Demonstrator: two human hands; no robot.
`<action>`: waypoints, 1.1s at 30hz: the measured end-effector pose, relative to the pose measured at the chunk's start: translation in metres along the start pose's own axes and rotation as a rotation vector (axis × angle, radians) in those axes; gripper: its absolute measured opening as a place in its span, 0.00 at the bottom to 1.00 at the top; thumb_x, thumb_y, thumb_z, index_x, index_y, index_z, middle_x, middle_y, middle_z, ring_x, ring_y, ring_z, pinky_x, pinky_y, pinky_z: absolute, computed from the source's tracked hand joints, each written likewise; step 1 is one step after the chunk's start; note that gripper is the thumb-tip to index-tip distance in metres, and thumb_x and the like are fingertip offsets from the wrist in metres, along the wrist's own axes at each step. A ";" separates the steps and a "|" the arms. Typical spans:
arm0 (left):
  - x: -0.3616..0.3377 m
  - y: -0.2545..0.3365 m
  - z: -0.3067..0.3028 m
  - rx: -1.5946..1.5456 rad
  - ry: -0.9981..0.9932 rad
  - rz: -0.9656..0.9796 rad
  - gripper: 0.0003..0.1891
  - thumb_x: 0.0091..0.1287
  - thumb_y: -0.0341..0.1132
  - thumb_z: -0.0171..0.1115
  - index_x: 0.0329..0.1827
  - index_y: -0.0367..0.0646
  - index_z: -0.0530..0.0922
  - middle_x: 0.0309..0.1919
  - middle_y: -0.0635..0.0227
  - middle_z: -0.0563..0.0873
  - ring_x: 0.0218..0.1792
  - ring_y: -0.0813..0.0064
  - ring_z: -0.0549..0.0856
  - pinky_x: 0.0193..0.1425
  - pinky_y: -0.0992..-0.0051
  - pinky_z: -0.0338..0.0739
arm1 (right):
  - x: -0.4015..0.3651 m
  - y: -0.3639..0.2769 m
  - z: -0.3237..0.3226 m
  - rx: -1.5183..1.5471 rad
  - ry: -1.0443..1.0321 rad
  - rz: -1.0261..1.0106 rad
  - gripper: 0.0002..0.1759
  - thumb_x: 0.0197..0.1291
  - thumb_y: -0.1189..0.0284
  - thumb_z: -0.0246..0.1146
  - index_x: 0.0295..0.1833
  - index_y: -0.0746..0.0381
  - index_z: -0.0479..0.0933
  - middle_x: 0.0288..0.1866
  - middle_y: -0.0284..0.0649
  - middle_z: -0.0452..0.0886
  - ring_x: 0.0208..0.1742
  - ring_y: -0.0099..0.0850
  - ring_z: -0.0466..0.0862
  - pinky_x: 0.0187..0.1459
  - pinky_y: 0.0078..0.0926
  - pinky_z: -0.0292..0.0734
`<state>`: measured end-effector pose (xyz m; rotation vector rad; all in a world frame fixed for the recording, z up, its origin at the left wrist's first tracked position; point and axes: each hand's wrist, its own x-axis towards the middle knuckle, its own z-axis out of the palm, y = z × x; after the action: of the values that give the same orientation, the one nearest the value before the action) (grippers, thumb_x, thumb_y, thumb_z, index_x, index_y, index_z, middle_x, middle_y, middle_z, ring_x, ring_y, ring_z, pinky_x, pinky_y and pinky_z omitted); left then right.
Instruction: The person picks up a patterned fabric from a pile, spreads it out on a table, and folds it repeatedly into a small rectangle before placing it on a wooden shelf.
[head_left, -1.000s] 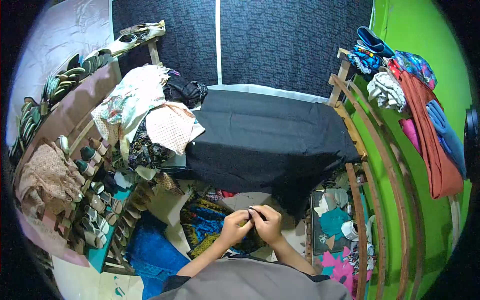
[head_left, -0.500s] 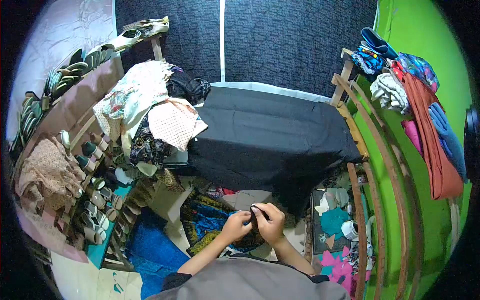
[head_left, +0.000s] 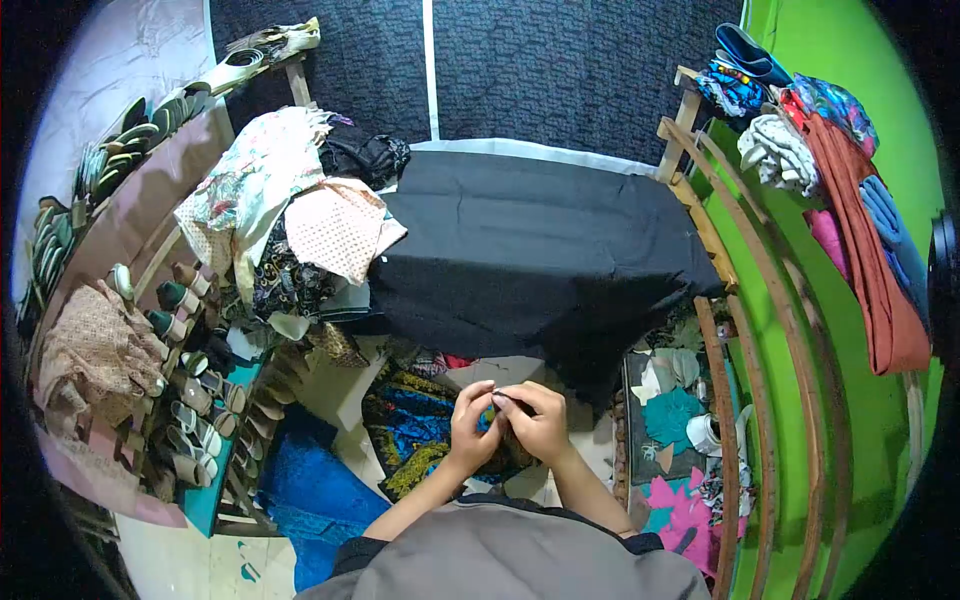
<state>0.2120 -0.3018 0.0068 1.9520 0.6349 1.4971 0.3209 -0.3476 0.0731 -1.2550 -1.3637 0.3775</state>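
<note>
Near the lower middle of the view, my left hand (head_left: 474, 428) and my right hand (head_left: 538, 422) meet at the fingertips. The fingers of both are curled and pinched around something small and dark, mostly covered by them and too small to make out. Below and behind the hands lies a blue, yellow and black patterned cloth (head_left: 405, 420) on the floor. The black cloth (head_left: 530, 225) over the table is farther forward.
Shoes stand on a teal-edged rack (head_left: 232, 440) at the left, with a pile of fabrics (head_left: 335, 230) beyond. Blue cloth (head_left: 325, 500) lies on the floor. Wooden rails (head_left: 790, 380) and a tray with teal scraps (head_left: 672, 418) are at the right.
Both hands have risen slightly and their fingertips have come closer together; the dark thing between them shows less. The whole view has shifted a little.
</note>
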 end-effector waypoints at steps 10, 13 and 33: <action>0.012 0.001 -0.010 -0.079 -0.348 -0.127 0.11 0.53 0.30 0.62 0.39 0.36 0.78 0.37 0.56 0.82 0.39 0.58 0.81 0.43 0.69 0.75 | 0.013 0.004 -0.007 0.011 -0.116 -0.053 0.05 0.48 0.78 0.64 0.32 0.67 0.79 0.26 0.43 0.80 0.25 0.31 0.78 0.28 0.24 0.70; 0.007 -0.004 -0.009 -0.085 -0.376 -0.116 0.09 0.54 0.29 0.61 0.37 0.36 0.78 0.36 0.56 0.81 0.38 0.57 0.81 0.41 0.69 0.75 | 0.015 0.003 -0.009 -0.014 -0.078 -0.049 0.04 0.48 0.79 0.64 0.32 0.68 0.79 0.26 0.43 0.80 0.26 0.30 0.78 0.28 0.24 0.71; -0.006 -0.033 -0.015 -0.115 -0.650 -0.203 0.11 0.52 0.31 0.58 0.38 0.36 0.77 0.33 0.55 0.80 0.39 0.56 0.79 0.50 0.64 0.71 | 0.028 0.000 -0.034 0.000 0.048 0.029 0.03 0.49 0.79 0.64 0.31 0.67 0.78 0.28 0.42 0.80 0.29 0.30 0.79 0.33 0.22 0.71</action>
<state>0.1950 -0.2797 -0.0179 2.0484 0.4241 0.6917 0.3572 -0.3394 0.0965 -1.2772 -1.3065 0.3649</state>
